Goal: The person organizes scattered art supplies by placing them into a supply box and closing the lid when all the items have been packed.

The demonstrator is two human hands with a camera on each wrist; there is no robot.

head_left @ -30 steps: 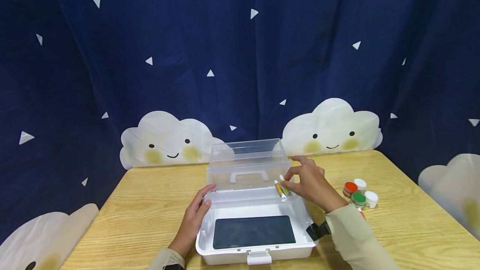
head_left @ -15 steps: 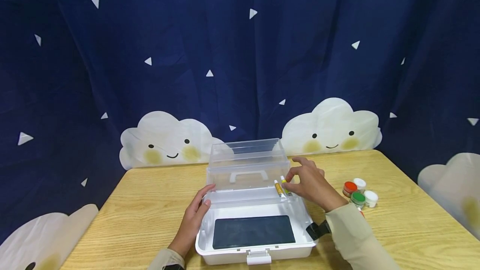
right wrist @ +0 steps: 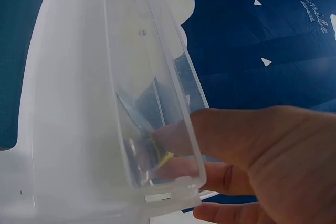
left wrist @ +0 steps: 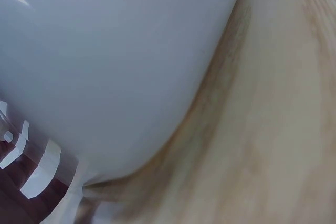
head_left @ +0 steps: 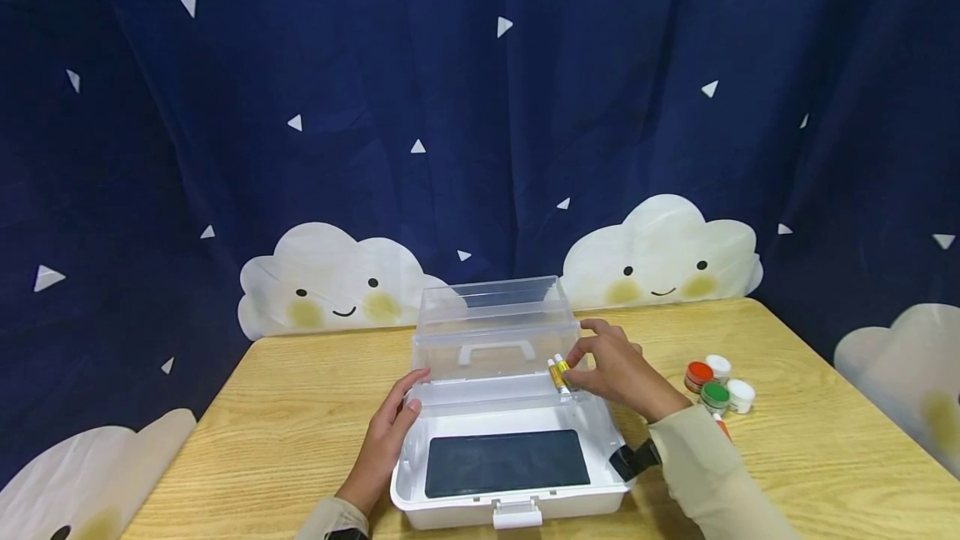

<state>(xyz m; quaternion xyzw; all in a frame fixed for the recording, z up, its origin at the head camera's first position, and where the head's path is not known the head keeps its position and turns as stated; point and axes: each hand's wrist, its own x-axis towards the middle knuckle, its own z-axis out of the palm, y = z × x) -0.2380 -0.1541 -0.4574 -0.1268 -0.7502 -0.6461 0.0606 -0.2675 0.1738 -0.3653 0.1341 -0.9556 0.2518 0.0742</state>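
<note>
R hand (head_left: 617, 367) in at the tray, thumb + index nearly closed, pinching the yel. paint tube (head_left: 564, 368)! It's at the R end of the clear tray (head_left: 472, 392), rear of the white box (head_left: 450, 517), just beside the ochre paint tube (head_left: 557, 377). L hand (head_left: 386, 432) loosely open, thumb apart from fingers, resting on the box's L edge. Clear lid (head_left: 487, 317) up at back. Over R on the bench (head_left: 300, 407): 4 paint jars (head_left: 714, 395) — red, green, 2 white lids — w/ a red tube (head_left: 722, 425) nr the sleeve (head_left: 705, 461).
</note>
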